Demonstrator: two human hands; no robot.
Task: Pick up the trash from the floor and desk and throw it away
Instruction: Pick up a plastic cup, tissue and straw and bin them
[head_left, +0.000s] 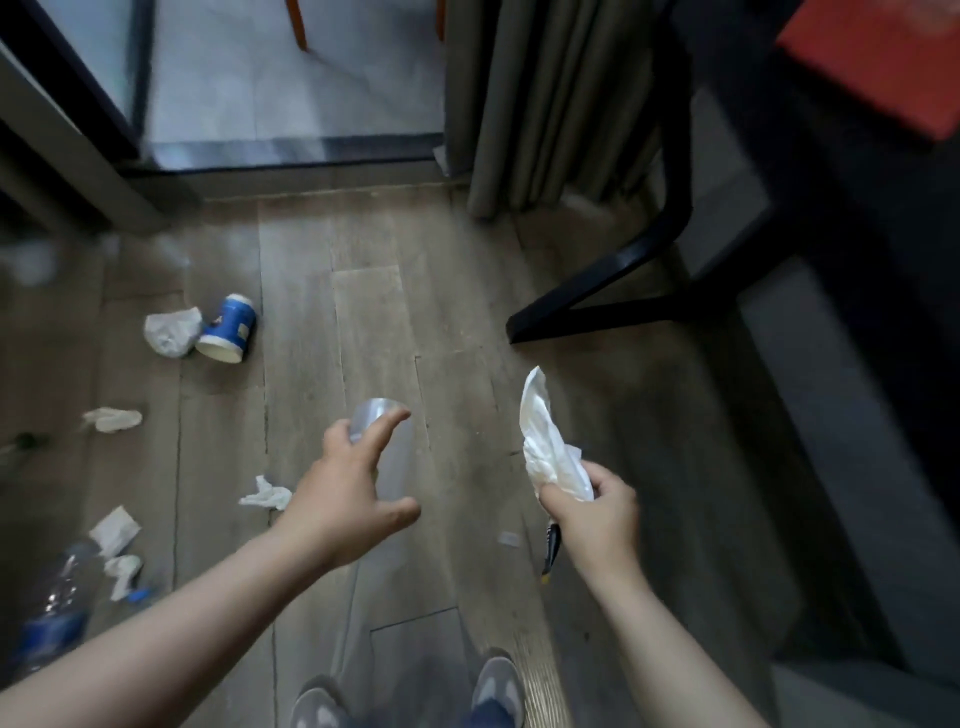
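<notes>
Left hand (353, 499): fingers spread and curled round a clear cup (384, 452), index over the rim, thumb at the base. Blurred, but it reads as held above the floor.
Right hand (597, 514): clenched on a bunch of white tissue (550, 447); a dark, yellow-tipped scrap (551, 551) pokes out below the fist.

Floor, left side, litter not yet collected:
- tissue wad (267, 496) just beside the left wrist
- two more tissues (117, 530) near the left edge of the floor, plastic bottle (57, 597) beyond them
- flat tissue (111, 418) further up
- blue paper cup (228, 327) on its side, touching a white wad (171, 332), toward the door threshold
- small clear scrap (509, 540) between the hands

Black chair leg (597, 291) stands right of centre. No bin in view.

Judgement: collecting is under way and both hands are nearly full. Best to stuff the tissue into the cup, freeing the right hand for the wads. Squeeze lightly, since thin plastic buckles.
</notes>
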